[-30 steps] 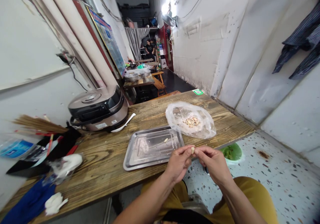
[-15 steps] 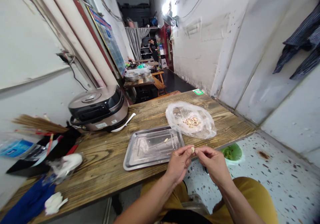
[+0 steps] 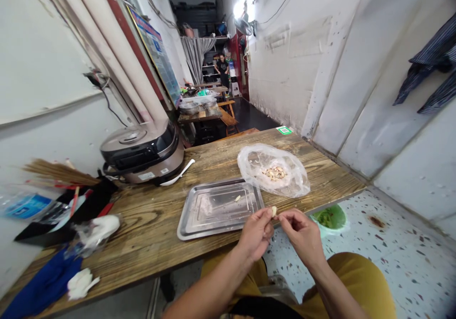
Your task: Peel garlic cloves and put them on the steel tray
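Both hands meet just past the near edge of the wooden tabletop (image 3: 149, 229), over the person's lap. Left hand (image 3: 255, 233) & right hand (image 3: 302, 233) pinch a small pale garlic clove (image 3: 274, 211) between fingertips, so each grip is closed on the clove, held in the air just beside the near right corner of the steel tray (image 3: 213, 214). Tray lies flat on the tabletop w/ one small pale piece (image 3: 237, 198) in it, near its far right part. Just right of & behind the tray, touching its far corner, sits a clear plastic bag (image 3: 285, 181), mouth open, w/ a small heap of cloves (image 3: 274, 172) inside. Rice cooker (image 3: 142, 150) stands at the far left by the wall, lid shut, a white spoon (image 3: 178, 174) lying against its base. Further left: bundle of thin sticks (image 3: 59, 173), black & red items, crumpled clear wrap w/ smth white (image 3: 98, 229), blue cloth (image 3: 42, 283) at the near left corner. Green basin (image 3: 329, 217) on the speckled floor, right of the hands. A person (image 3: 223, 70) stands far down the corridor, well apart.
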`<act>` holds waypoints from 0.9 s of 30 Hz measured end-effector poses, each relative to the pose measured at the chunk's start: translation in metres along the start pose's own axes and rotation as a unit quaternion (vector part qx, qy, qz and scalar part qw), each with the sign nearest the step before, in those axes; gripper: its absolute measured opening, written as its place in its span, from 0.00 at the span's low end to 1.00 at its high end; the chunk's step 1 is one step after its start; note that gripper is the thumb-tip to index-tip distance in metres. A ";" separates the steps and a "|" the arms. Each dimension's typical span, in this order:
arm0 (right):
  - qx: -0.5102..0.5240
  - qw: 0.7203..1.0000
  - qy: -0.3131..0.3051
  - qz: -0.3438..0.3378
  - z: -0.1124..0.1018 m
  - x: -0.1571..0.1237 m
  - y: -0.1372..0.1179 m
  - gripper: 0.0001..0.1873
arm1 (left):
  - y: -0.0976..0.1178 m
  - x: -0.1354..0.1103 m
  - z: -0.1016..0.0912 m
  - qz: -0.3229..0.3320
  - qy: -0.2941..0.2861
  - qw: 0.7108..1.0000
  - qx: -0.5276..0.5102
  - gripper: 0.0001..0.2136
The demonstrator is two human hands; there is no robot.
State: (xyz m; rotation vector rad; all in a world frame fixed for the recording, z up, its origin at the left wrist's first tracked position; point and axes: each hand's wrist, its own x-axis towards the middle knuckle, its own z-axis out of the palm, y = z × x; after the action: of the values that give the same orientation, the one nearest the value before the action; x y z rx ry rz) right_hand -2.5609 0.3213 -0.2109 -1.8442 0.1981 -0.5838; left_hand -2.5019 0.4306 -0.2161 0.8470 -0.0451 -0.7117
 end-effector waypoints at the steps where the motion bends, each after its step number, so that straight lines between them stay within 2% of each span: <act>1: -0.002 1.000 -0.009 -0.003 0.000 -0.001 -0.001 0.10 | 0.001 0.000 0.000 -0.006 0.000 1.000 -0.005 0.18; 7: -0.042 0.989 -0.139 -0.027 -0.004 -0.010 0.002 0.13 | 0.008 -0.001 -0.001 -0.043 -0.010 0.997 -0.062 0.15; 10: -0.068 0.991 -0.113 -0.036 -0.012 -0.008 0.007 0.20 | 0.010 -0.002 -0.002 -0.057 -0.029 0.995 -0.071 0.13; 13: -0.082 0.991 -0.077 -0.076 -0.024 -0.001 0.007 0.11 | 0.010 -0.004 -0.002 -0.073 -0.044 0.995 -0.047 0.12; 16: -0.083 0.979 -0.143 -0.123 -0.031 0.005 0.002 0.18 | 0.008 -0.005 -0.001 -0.099 -0.049 0.994 -0.014 0.13; 19: -0.084 0.974 -0.159 -0.138 -0.030 0.007 0.000 0.12 | 0.006 -0.007 -0.001 -0.108 -0.036 0.993 0.021 0.16; 21: -0.078 0.980 -0.145 -0.113 -0.027 0.005 0.001 0.09 | 0.005 -0.009 0.000 -0.085 -0.017 0.995 0.049 0.18; 23: -0.031 0.989 -0.139 -0.052 -0.024 0.001 0.003 0.08 | 0.006 -0.012 0.004 -0.041 0.007 0.996 0.074 0.19; 25: 0.059 0.990 -0.125 0.031 -0.021 -0.001 0.006 0.09 | 0.009 -0.016 0.010 0.007 0.026 0.995 0.096 0.19; 27: 0.157 0.976 -0.115 0.100 -0.018 -0.003 0.007 0.10 | 0.014 -0.021 0.017 0.038 0.032 0.992 0.118 0.18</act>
State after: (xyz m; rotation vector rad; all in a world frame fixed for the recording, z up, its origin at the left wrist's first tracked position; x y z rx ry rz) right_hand -2.5712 0.3047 -0.2140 -1.5470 0.1260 -0.2406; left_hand -2.5157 0.4381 -0.1904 1.0889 -0.1059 -0.6147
